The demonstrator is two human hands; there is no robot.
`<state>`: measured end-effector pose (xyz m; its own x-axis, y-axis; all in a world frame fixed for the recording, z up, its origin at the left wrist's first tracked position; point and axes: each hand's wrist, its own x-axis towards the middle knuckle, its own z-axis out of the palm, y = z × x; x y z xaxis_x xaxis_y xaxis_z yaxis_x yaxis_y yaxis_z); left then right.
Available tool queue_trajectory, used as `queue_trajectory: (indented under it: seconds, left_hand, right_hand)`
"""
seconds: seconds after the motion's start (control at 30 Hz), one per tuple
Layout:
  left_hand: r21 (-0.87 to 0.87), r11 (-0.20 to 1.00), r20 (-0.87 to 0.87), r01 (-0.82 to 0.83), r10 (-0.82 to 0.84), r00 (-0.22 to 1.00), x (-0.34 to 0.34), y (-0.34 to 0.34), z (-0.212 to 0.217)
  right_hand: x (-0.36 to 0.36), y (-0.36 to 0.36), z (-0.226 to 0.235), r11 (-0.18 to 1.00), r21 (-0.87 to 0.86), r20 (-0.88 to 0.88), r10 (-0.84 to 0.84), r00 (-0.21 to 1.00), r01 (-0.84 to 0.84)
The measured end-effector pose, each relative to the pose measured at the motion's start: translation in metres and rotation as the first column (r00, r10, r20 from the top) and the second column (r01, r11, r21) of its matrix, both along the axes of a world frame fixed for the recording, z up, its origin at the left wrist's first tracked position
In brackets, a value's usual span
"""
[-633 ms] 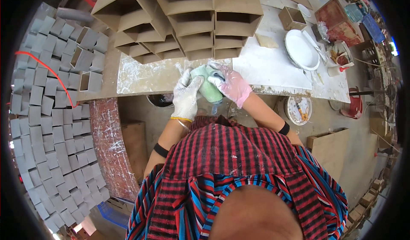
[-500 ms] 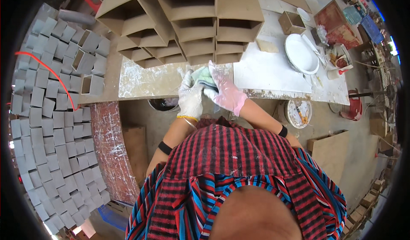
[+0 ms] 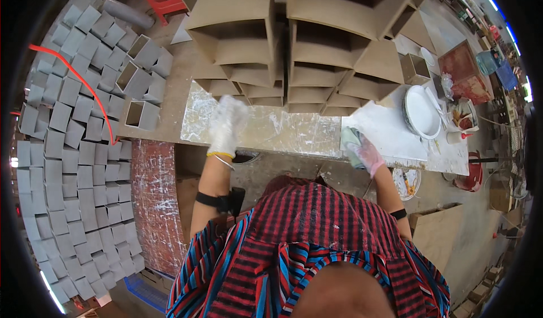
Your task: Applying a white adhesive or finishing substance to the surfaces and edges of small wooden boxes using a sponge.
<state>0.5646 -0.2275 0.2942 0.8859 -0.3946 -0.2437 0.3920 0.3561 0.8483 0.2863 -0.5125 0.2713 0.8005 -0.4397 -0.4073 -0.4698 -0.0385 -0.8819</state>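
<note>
My right hand (image 3: 370, 156), in a thin pinkish glove, grips a crumpled pale green cloth (image 3: 352, 144) at the front edge of the worktable (image 3: 283, 127). In a white knit glove, my left hand (image 3: 228, 120) is over the table's left part, just below the lower left of the stacked brown boxes (image 3: 229, 13). Motion smears its fingers, and I see nothing clearly held in it. The boxes are open-fronted, fibreboard-coloured and piled in columns, with a dark gap between two groups.
Many grey boxes (image 3: 79, 176) stand stacked at the left, with a red hose (image 3: 85, 86) across them. At the right are a white basin (image 3: 422, 113), a small brown box (image 3: 416, 68) and a reddish crate (image 3: 465, 72). A white bucket (image 3: 406, 183) sits below the table.
My hands were together on the cloth and have moved apart. The right has carried the cloth rightward; the left has let go and moved left. The view has shifted.
</note>
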Motion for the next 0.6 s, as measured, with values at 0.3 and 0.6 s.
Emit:
queue_trajectory:
  seconds: [0.3,0.6]
  left_hand:
    - [-0.142,0.978,-0.191,-0.154,0.125,0.974,0.088,-0.027,0.014]
    - [-0.215,0.943,0.016,-0.253,0.262,0.965,0.100,0.015,0.007]
  right_hand:
    - [-0.009,-0.018,-0.028,0.944,-0.314,0.052,-0.088,0.995,0.100]
    - [-0.019,-0.015,-0.019,0.872,-0.472,-0.136,-0.215,0.967,0.127]
